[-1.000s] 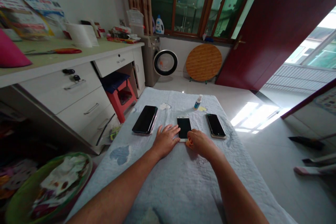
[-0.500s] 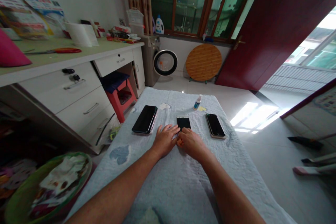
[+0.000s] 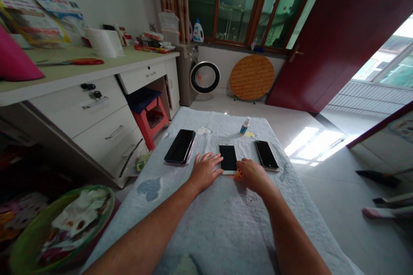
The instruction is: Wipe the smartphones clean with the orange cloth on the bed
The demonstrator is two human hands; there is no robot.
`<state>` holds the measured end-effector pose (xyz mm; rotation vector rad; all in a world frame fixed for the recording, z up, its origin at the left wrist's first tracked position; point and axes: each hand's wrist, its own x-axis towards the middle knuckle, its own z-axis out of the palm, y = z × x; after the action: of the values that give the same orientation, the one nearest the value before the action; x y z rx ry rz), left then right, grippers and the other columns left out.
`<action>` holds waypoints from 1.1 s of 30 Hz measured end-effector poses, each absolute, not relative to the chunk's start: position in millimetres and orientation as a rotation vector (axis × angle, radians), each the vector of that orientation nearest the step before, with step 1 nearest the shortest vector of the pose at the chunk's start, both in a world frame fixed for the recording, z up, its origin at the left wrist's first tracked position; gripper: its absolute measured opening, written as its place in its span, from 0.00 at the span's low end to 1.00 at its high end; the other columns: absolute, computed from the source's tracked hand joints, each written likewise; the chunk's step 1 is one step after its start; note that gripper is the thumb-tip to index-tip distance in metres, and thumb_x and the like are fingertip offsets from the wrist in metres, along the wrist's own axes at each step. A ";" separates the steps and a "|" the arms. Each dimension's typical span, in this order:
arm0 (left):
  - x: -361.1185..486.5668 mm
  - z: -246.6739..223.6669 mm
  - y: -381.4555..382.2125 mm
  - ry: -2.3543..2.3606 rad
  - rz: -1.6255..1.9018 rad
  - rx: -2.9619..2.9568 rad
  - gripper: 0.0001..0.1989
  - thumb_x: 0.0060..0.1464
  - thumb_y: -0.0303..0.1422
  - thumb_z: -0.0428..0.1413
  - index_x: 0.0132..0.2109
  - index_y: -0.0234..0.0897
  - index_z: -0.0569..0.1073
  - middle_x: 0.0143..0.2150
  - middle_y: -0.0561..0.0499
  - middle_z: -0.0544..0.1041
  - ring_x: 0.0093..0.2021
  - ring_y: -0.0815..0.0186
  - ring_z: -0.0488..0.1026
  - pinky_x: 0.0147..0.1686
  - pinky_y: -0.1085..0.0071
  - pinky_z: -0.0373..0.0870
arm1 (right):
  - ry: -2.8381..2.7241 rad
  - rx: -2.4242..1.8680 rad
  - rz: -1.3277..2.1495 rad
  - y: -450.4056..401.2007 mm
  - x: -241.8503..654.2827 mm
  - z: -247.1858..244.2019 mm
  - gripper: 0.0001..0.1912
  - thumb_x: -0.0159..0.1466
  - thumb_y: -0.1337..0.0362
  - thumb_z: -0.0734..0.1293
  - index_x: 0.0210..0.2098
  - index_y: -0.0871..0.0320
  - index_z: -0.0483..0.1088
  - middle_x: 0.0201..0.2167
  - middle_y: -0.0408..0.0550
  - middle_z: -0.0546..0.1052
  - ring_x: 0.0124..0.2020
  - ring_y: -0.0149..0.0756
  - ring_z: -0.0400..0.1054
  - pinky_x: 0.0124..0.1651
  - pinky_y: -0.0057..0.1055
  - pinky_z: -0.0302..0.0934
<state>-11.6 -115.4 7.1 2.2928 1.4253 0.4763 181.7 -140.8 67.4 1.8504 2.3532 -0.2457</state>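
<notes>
A white smartphone (image 3: 228, 157) with a dark screen lies flat on the pale blue cloth (image 3: 206, 215). My left hand (image 3: 205, 172) rests palm down with its fingers spread, the fingertips touching the phone's left edge. At the phone's lower right edge, my right hand (image 3: 253, 173) is closed on an orange cloth (image 3: 238, 175), most of it hidden under the fingers. To the left lies a black smartphone (image 3: 180, 146), which seems to rest on another flat thing. Another dark smartphone (image 3: 266, 154) lies to the right. A small spray bottle (image 3: 244, 126) stands beyond the phones.
Drawers under a desk (image 3: 80, 109) line the left side, with a red stool (image 3: 151, 116) beneath. A green basket (image 3: 19, 245) of cloths stands at lower left. Farther back are a washing machine (image 3: 186, 73) with its door open and a round wooden tabletop (image 3: 252, 77).
My right hand has moved right with the orange cloth, from the phone's lower left to its lower right corner, uncovering the screen. My left hand stays by the left edge.
</notes>
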 end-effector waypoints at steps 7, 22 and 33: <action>-12.0 5.7 -115.2 1.421 0.487 2.296 0.21 0.60 0.41 0.54 0.60 0.51 0.67 0.66 0.54 0.65 0.66 0.54 0.57 0.65 0.43 0.40 | 2.373 1.851 -0.212 -141.8 168.3 63.7 0.09 0.64 0.61 0.64 0.40 0.59 0.72 0.40 0.53 0.76 0.41 0.40 0.71 0.37 0.29 0.56; -12.0 7.4 -116.5 1.411 0.496 2.337 0.21 0.61 0.39 0.53 0.61 0.51 0.66 0.65 0.54 0.65 0.66 0.54 0.57 0.64 0.43 0.43 | 2.648 1.878 -0.252 -143.0 144.9 50.9 0.06 0.63 0.65 0.63 0.35 0.58 0.71 0.35 0.48 0.74 0.34 0.33 0.67 0.34 0.27 0.52; -13.1 5.3 -121.5 1.373 0.521 2.386 0.29 0.56 0.47 0.57 0.63 0.49 0.63 0.67 0.50 0.63 0.67 0.50 0.54 0.65 0.41 0.40 | 2.692 2.413 -0.193 -124.3 175.0 40.9 0.08 0.65 0.67 0.59 0.39 0.56 0.69 0.39 0.47 0.69 0.39 0.35 0.64 0.39 0.27 0.54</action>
<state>-13.1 -121.5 5.3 2.3861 1.3731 0.5213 175.0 -124.3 40.9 2.4131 2.6915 -0.1932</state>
